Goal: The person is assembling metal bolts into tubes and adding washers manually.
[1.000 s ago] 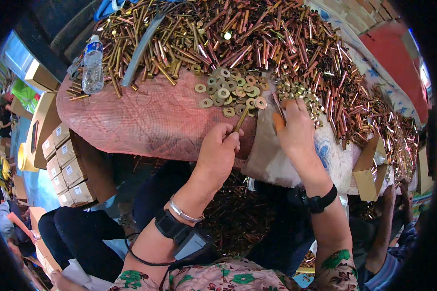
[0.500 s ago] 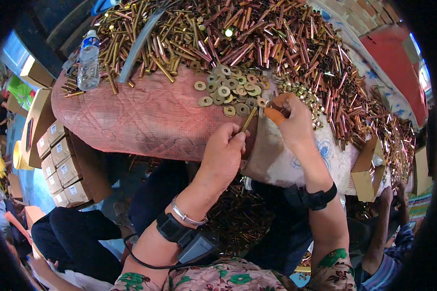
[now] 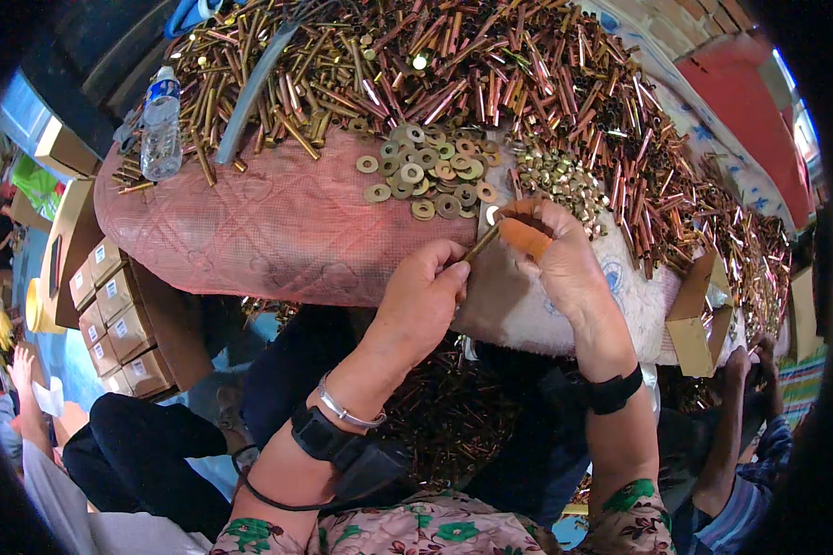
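My left hand (image 3: pixel 424 289) is closed on a slim brass-coloured bolt (image 3: pixel 482 242), which points up and to the right. At its far end the fingers of my right hand (image 3: pixel 562 252) pinch together, with orange covers on the fingertips. A pale flat washer (image 3: pixel 492 215) shows at those fingertips, beside the bolt's tip; whether it sits around the bolt I cannot tell. Just beyond my hands lies a loose pile of brass-coloured washers (image 3: pixel 413 173) on a pink mesh-covered bundle (image 3: pixel 278 231). Small gold-coloured nuts (image 3: pixel 560 180) are heaped past my right hand.
A big heap of metal sleeves and rods (image 3: pixel 491 65) covers the far side. A water bottle (image 3: pixel 162 129) and a clear plastic strip (image 3: pixel 254 92) lie at the left. Small cartons (image 3: pixel 125 324) are stacked lower left; an open box (image 3: pixel 699 319) stands right, near another person's hands (image 3: pixel 750 361).
My right hand has come down slightly, bringing its fingertips and a washer to the bolt's end. The bolt has tilted lower. At far left, another person's hand has come up.
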